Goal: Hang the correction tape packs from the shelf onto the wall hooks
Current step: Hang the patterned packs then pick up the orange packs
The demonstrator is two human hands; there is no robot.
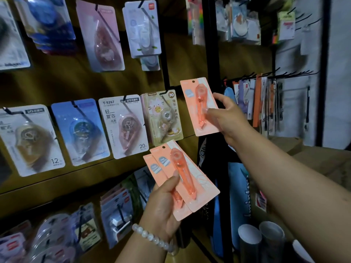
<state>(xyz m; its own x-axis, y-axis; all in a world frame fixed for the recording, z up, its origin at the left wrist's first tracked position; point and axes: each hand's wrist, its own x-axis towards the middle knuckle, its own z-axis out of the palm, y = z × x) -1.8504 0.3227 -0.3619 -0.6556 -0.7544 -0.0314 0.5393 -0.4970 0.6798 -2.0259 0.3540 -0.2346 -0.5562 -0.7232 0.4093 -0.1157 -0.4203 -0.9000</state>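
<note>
Head view: your right hand (pixel 227 118) reaches up and forward, arm stretched from the lower right, fingers closed on one orange pack (pixel 198 106), thumb across its front and the other fingers behind its right edge. You hold that pack upright at the right end of the middle row, its hang hole at the top, just beside a black hook (pixel 171 88); whether the hole is on the hook cannot be told. Your left hand (pixel 163 202), with a bead bracelet (pixel 152 237) on the wrist, is raised lower down, gripping a fanned stack of orange packs (pixel 182 179), thumb pressed on the front one. Before you stands a brown display wall (pixel 191 59) with rows of hanging tape packs, among them a cat-print pack (pixel 163 116) left of the raised pack. Black racks (pixel 266 76) with more goods stand to the right.
</note>
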